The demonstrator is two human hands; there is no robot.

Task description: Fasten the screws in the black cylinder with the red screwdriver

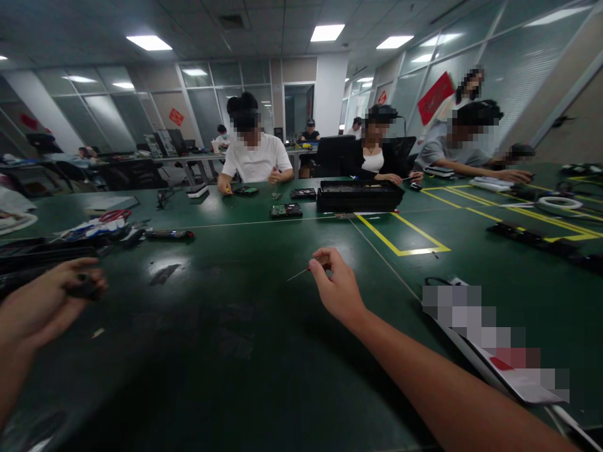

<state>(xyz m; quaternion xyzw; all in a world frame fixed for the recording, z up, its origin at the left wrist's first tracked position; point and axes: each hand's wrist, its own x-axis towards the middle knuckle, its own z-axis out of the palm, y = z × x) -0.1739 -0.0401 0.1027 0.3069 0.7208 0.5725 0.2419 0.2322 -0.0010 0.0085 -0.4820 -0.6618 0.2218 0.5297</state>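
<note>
My right hand (336,285) is closed around the handle of a small screwdriver (298,274) above the middle of the green table (198,376); its thin shaft points left and slightly down. At the left edge my left hand (51,301) has its fingers curled round a small dark object (83,287), blurred and too unclear to name. Beyond my hands, a circuit-board device (286,211) lies flat near the table's centre line, beside a long black open housing (358,196).
Tools and cables (101,227) are heaped at the left, next to a dark cylinder (169,235). A pale flat package (509,370) lies at the right. Black strips (541,243) rest farther right. Several people sit across the table, including one in a white shirt (257,160).
</note>
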